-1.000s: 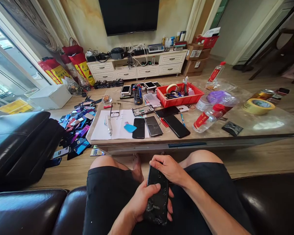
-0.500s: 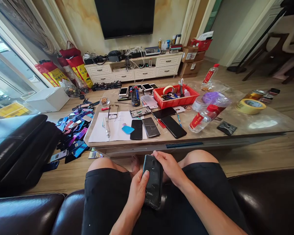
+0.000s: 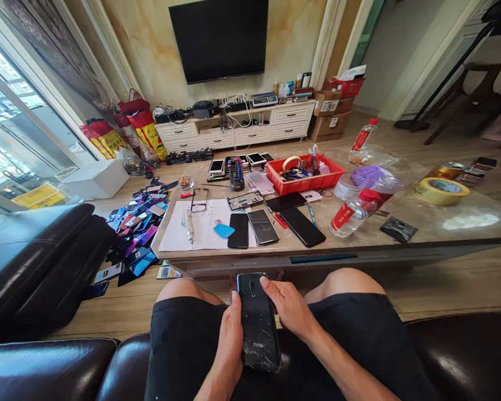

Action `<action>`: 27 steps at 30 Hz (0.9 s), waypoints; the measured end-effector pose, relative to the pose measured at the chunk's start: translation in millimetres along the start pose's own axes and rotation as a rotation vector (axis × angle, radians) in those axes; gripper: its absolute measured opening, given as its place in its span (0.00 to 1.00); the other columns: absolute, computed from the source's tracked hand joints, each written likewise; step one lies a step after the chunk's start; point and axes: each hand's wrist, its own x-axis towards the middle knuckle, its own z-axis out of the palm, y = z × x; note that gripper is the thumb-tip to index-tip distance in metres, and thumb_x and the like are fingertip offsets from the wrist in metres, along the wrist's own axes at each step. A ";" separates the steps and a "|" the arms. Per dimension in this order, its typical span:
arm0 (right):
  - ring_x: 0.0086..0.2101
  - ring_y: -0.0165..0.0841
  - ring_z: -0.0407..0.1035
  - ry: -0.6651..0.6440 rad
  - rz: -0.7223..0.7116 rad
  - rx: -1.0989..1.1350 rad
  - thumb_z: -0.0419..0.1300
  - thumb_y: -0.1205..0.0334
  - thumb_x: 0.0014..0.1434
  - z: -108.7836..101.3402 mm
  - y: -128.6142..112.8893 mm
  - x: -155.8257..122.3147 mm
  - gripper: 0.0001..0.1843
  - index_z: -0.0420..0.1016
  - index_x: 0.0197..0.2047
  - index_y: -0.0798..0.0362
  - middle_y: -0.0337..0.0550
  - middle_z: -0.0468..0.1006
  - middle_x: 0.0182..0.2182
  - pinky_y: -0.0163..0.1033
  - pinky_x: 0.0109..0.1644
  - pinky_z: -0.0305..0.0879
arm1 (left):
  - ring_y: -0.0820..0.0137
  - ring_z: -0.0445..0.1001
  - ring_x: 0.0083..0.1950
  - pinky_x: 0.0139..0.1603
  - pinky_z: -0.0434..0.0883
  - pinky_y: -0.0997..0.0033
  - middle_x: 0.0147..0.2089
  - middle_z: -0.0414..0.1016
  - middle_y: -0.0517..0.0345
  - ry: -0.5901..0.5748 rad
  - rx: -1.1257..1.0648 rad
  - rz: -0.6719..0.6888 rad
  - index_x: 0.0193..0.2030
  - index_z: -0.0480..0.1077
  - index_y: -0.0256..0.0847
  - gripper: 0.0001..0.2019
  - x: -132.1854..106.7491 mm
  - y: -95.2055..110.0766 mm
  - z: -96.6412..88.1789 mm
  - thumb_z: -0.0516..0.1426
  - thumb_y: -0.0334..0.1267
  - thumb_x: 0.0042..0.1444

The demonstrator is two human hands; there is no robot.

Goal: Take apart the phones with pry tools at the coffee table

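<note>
Meizu smartphone (image 3: 258,328) with a crazed black back, held above the lap just beyond the near counter edge, back upward and lens end pointing away from the person. Left hand (image 3: 230,340) closes firmly round the phone's lower left side, a full grip that appears to carry the weight. Right hand (image 3: 289,309) forms a lighter, partly open grip over the upper right edge, placed to steady the phone rather than bear it. So held, the cracked back lies open to the head camera. Beyond, on the counter (image 3: 451,228), a white paper sheet (image 3: 173,245) lies at the near left edge, with three black smartphones (image 3: 239,230) laid flat in a row on and beside it, within easy reach. A red plastic tray (image 3: 304,186) of small items stands toward the far edge.
</note>
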 end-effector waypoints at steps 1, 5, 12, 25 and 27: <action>0.24 0.29 0.50 -0.032 -0.033 -0.009 0.42 0.30 0.68 -0.8 -0.9 -2.2 0.35 0.49 0.21 0.49 0.35 0.54 0.20 0.39 0.30 0.44 | 0.67 0.72 0.36 0.38 0.70 0.70 0.34 0.77 0.52 0.004 -0.012 0.006 0.40 0.77 0.34 0.31 1.7 2.0 -0.2 0.59 0.67 0.56; 0.25 0.29 0.49 -0.127 -0.130 -0.063 0.43 0.32 0.69 0.3 -4.8 -8.7 0.34 0.49 0.22 0.50 0.34 0.53 0.21 0.39 0.31 0.44 | 0.73 0.66 0.32 0.33 0.65 0.76 0.31 0.71 0.61 -0.034 -0.061 0.210 0.37 0.73 0.37 0.24 8.6 14.1 -2.2 0.64 0.60 0.56; 0.27 0.31 0.54 -0.073 -0.149 0.023 0.47 0.33 0.68 9.2 -4.6 -4.9 0.32 0.51 0.23 0.50 0.35 0.58 0.23 0.38 0.32 0.50 | 0.74 0.54 0.32 0.32 0.60 0.76 0.29 0.56 0.65 0.004 0.090 0.317 0.28 0.59 0.41 0.29 3.6 18.7 -0.5 0.64 0.64 0.53; 0.28 0.42 0.70 0.139 0.116 0.024 0.49 0.22 0.57 9.8 19.5 11.4 0.38 0.71 0.21 0.50 0.43 0.76 0.23 0.39 0.31 0.66 | 0.72 0.60 0.31 0.34 0.60 0.71 0.28 0.66 0.60 -0.117 -0.093 0.167 0.33 0.70 0.38 0.31 8.7 6.8 8.2 0.61 0.70 0.51; 0.29 0.45 0.73 0.175 0.175 0.060 0.49 0.21 0.56 2.1 22.8 16.0 0.39 0.75 0.21 0.49 0.46 0.79 0.23 0.42 0.32 0.69 | 0.70 0.64 0.31 0.36 0.62 0.70 0.30 0.71 0.56 -0.190 -0.100 0.156 0.36 0.75 0.36 0.32 3.6 0.5 11.1 0.60 0.70 0.52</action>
